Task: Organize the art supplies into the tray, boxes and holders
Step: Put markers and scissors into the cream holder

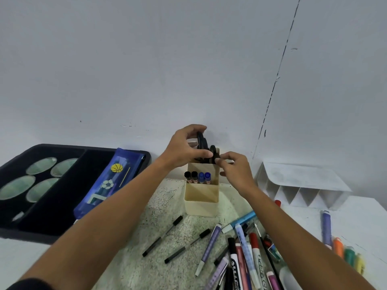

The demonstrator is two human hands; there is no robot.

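Against a bare grey-white wall, the speckled counter carries a beige holder. Left hand grips black scissors over its rear compartment; right hand pinches a second handle. Loose markers lie nearby.

Bare speckled table lies open at centre, between the black tray at left and the cream holder mid-frame. Two black pens cross it lower down; a heap of markers blocks lower right, a white rack behind.
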